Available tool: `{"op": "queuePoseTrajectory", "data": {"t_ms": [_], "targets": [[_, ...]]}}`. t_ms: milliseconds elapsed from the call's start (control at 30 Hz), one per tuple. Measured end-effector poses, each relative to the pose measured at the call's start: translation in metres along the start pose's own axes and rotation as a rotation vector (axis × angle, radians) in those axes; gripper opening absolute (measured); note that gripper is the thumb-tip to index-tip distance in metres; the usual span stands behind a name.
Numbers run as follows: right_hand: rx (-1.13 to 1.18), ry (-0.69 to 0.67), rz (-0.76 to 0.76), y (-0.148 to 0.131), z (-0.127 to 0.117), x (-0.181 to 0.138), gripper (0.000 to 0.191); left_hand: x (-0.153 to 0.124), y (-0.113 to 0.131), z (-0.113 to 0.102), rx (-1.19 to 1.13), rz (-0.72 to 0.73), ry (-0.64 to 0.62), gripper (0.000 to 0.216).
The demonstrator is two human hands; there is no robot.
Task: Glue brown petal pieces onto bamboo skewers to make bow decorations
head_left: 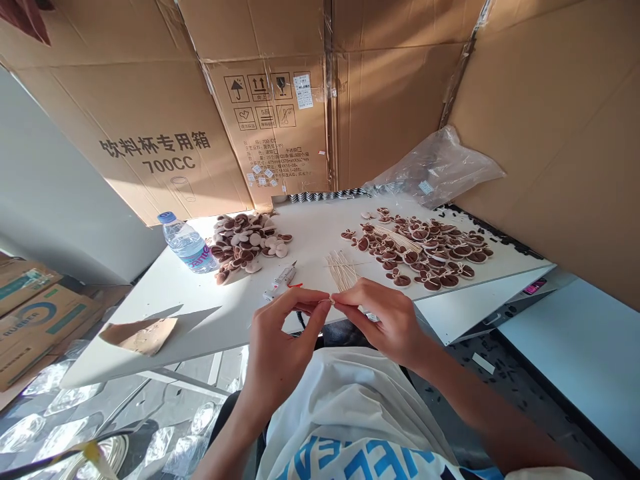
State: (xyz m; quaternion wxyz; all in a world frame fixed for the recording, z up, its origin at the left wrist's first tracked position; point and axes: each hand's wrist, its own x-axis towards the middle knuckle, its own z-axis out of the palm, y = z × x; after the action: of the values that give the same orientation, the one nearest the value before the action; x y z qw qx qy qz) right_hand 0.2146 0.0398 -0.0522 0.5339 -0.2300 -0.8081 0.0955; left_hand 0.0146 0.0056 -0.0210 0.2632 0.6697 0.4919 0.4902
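My left hand [285, 340] and my right hand [387, 317] meet fingertip to fingertip above the table's front edge. Pinched between both is a short cream cord [332, 300], with a small loop or knot where the fingertips come together; most of it is hidden. Just beyond them lies a bundle of loose cream cords [343, 267]. A white glue gun [281, 281] rests on the tabletop, up and left of my left hand. To the right spreads a pile of brown round pieces with cream cord bows [430, 250]. Brown and white round pieces [245, 240] are heaped at the left.
A water bottle [187, 243] leans beside the left heap. Torn cardboard [140, 335] lies at the white table's [200, 327] front left. Tall cardboard sheets [280, 133] wall the back, where a clear plastic bag [445, 167] sits. Bagged items [50, 427] litter the floor.
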Motion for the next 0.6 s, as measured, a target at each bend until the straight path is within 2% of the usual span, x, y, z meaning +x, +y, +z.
{"op": "queuePoseTrajectory", "data": {"t_ms": [167, 367, 600], "targets": [[0.108, -0.005, 0.14, -0.005, -0.005, 0.001, 0.011, 0.001, -0.004, -0.002, -0.069, -0.038, -0.018, 0.008], [0.377, 0.047, 0.396, -0.011, -0.005, -0.002, 0.007, 0.0, -0.005, 0.002, -0.341, -0.142, -0.055, 0.012], [0.598, 0.151, 0.583, -0.015, 0.002, -0.002, 0.013, -0.006, -0.002, 0.017, -0.61, -0.219, 0.052, 0.013]]}}
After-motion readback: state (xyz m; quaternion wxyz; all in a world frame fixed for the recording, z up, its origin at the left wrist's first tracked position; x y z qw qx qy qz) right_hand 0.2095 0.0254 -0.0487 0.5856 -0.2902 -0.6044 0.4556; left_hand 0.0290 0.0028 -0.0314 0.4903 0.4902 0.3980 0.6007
